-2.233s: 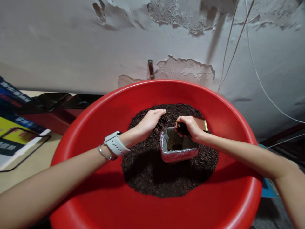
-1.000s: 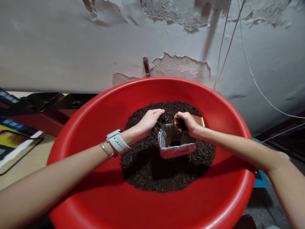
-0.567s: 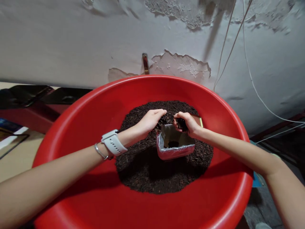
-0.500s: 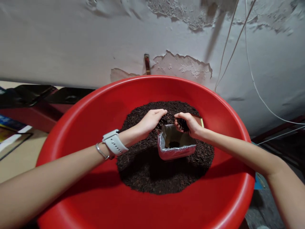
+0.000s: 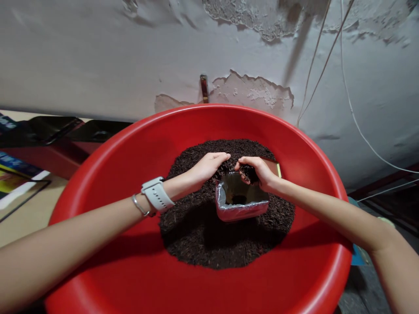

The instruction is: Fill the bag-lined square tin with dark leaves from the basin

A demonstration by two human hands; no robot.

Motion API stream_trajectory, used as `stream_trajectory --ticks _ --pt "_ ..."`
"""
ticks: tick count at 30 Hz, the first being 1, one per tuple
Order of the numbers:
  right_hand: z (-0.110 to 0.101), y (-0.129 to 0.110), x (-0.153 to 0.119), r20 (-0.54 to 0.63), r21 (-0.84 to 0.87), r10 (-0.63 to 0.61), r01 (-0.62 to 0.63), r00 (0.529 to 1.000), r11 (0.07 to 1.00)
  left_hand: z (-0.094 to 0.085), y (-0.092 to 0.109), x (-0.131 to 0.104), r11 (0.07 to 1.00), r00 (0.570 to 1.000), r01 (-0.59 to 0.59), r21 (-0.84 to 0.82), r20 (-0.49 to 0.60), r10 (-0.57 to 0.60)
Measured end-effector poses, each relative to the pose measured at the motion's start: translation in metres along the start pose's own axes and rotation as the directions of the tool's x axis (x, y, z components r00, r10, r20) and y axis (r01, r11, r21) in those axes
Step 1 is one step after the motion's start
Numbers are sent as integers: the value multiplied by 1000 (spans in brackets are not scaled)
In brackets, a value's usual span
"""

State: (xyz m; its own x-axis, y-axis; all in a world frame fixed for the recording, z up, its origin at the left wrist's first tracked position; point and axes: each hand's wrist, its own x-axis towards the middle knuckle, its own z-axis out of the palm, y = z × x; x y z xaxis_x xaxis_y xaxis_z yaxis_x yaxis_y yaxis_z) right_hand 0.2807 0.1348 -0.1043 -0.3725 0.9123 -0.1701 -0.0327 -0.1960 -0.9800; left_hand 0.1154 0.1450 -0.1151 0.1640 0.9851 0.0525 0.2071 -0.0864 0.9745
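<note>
A big red basin (image 5: 108, 174) holds a heap of dark, loose, leaf-like material (image 5: 183, 244). On the heap sits a small open tin (image 5: 242, 211) with a clear plastic liner folded over its rim and some dark material inside. My left hand (image 5: 209, 168), with a pale watch (image 5: 157, 195) and a bracelet at the wrist, is cupped round loose dark material at the tin's far left corner. My right hand (image 5: 258, 172) curls round a clump of the same material above the tin's far right side. A gold-edged lid or flap (image 5: 274, 165) shows behind my right hand.
A wall with peeling plaster (image 5: 255, 93) rises behind the basin, with thin cords (image 5: 355, 117) hanging at the right. Dark open containers (image 5: 49, 128) and a colourful packet (image 5: 15, 172) lie on a pale surface at the left.
My right hand has shifted slightly left and down, nearer my left hand. The view has moved a little; my left hand has kept almost the same pose.
</note>
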Motion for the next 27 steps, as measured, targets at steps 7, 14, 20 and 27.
stream_trajectory --ticks 7,14,20,27 --pt "-2 -1 0 26 0 90 -90 996 996 0 2 -1 1000 1000 12 24 20 -13" --pt "-1 -2 0 41 12 115 -116 992 993 -1 1 1 998 1000 10 64 29 -12" --pt "-1 -1 0 53 -3 94 -94 994 996 -2 0 0 998 997 15 55 69 -19" --pt "-1 0 0 61 25 30 -31 998 999 -2 -5 3 998 999 1 62 37 -4"
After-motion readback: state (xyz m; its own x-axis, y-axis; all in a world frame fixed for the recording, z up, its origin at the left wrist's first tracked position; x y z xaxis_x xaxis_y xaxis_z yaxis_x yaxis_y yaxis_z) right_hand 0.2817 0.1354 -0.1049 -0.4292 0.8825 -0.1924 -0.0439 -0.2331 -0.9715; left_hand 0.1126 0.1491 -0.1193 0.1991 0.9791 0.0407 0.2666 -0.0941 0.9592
